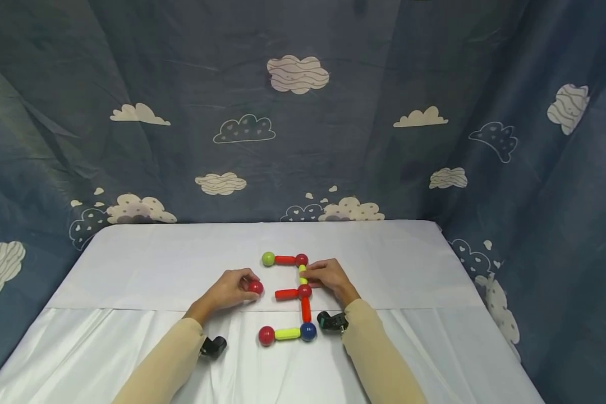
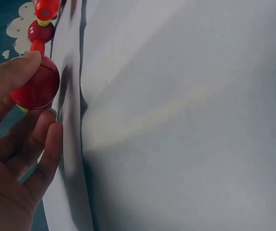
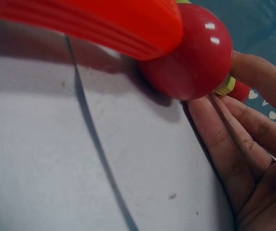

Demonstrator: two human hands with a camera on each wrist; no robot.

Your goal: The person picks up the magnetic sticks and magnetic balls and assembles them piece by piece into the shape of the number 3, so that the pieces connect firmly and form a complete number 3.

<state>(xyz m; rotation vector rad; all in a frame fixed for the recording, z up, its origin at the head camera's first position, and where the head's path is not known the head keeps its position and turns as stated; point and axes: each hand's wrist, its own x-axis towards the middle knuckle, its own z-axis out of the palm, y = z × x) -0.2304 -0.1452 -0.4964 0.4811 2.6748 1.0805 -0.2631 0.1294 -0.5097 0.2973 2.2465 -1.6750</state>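
My left hand (image 1: 234,289) pinches a red ball (image 1: 255,287) between thumb and fingers. That red ball (image 2: 37,85) shows large in the left wrist view. My right hand (image 1: 330,276) grips the upper yellow rod (image 1: 303,275), which joins an upper red ball (image 1: 301,259) to a middle red ball (image 1: 304,291). From the middle ball a red rod (image 1: 286,294) points left with its end free, near the left hand's ball but apart from it. In the right wrist view the middle red ball (image 3: 190,53) partly hides the yellow rod.
At the top a red rod (image 1: 285,260) links to a green ball (image 1: 268,258). Below, a red rod (image 1: 305,310) reaches a blue ball (image 1: 308,331), then a yellow rod (image 1: 288,334) and a red ball (image 1: 266,335). All lie on a white cloth (image 1: 156,264).
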